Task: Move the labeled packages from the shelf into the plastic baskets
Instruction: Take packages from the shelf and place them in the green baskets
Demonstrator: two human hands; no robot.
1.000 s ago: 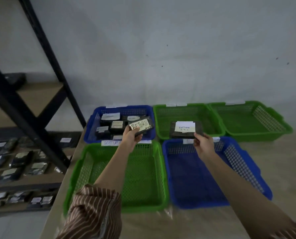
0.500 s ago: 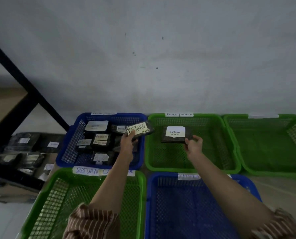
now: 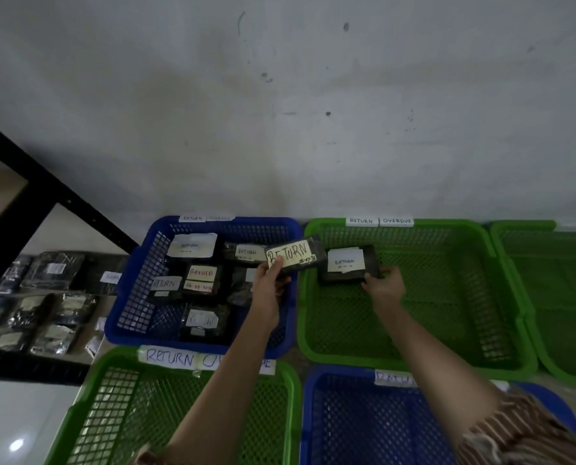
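- Placement is the step in hand: the right hand pinches the near edge of a dark package with a white label and holds it low inside the far green basket, at its back-left corner; whether the package touches the mesh floor I cannot tell.
- The left hand grips a second package marked "RETURN" by its lower corner, raised over the wall between the far blue basket and the far green one.
- Next move, as I judge it: the right hand lets go and draws back, then the left package needs lowering into whichever basket suits its label; tags on both far baskets read alike, so the destination is not clear.
- The blue basket already holds several labeled packages, lying flat and partly overlapping; free mesh shows at its front-left.
- More packages lie on the shelf to the left, so the task seems far from done.
- A near green basket and a near blue basket sit under the forearms; another green basket stands at far right.
- The raised basket walls and the black shelf brace could catch a package or sleeve.
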